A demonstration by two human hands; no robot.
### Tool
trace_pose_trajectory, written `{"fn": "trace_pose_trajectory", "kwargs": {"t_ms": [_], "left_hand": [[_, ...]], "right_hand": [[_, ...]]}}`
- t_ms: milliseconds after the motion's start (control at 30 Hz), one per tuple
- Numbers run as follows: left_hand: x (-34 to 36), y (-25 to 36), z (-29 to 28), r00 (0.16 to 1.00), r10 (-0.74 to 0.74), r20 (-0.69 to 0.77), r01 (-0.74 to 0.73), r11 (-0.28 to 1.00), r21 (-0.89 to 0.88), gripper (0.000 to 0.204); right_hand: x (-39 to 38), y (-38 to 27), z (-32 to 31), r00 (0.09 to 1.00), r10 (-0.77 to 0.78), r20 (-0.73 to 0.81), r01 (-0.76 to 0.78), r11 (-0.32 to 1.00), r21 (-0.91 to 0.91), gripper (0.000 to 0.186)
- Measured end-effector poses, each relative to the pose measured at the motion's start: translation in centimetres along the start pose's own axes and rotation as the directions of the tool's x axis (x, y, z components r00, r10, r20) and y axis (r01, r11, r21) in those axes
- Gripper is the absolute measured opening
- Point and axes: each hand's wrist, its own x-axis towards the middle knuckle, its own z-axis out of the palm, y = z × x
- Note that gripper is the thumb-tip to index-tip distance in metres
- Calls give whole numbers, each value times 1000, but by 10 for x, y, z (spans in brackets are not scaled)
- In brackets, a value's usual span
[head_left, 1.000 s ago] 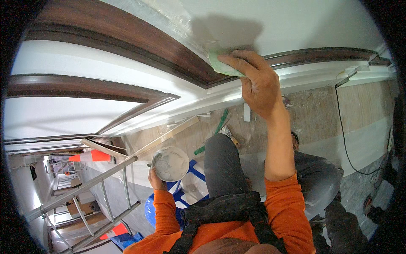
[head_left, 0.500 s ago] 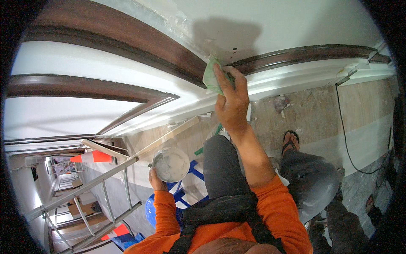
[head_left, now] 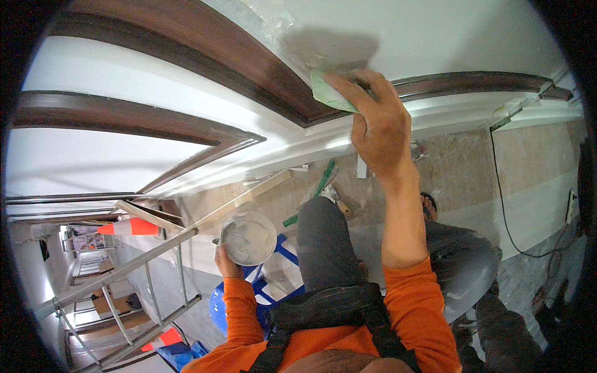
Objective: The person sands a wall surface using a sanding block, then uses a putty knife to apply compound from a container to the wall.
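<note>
My right hand [head_left: 382, 124] grips a pale green flat spreader [head_left: 331, 93], its edge against the white wall [head_left: 429, 37] just above the corner of the dark brown wood trim [head_left: 261, 81]. Fingers and thumb press the spreader from both sides. Lower down, my left hand [head_left: 227, 262] holds a round pot [head_left: 250, 239] by its side. Whitish paste lies inside the pot and smears its inner wall. A rough, patchy strip of filler shows on the wall beside the trim.
A metal ladder [head_left: 152, 292] leans at the left, near orange-and-white cones [head_left: 134, 227]. Below the pot stands a blue plastic stool [head_left: 289, 252]. A scraper [head_left: 339, 199] and green strips lie on the floor by my knee. A black cable [head_left: 500, 193] runs down the right; another person's legs [head_left: 507, 329] are at lower right.
My right hand has moved right with the spreader along the wall by the trim corner. The scraper on the floor has come into sight. My left hand and pot stay nearly in place.
</note>
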Motion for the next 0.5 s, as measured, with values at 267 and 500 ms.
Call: {"fn": "trace_pose_trajectory", "kwargs": {"t_ms": [267,500], "left_hand": [[-5,8,5,1000,-26,2,26,997,77,33],[-6,6,3,1000,-21,-1,21,996,87,36]], "right_hand": [[-28,14,-2,946,258,198,-282,954,104,60],[-54,7,37,962,266,-53,-254,952,170,66]]}}
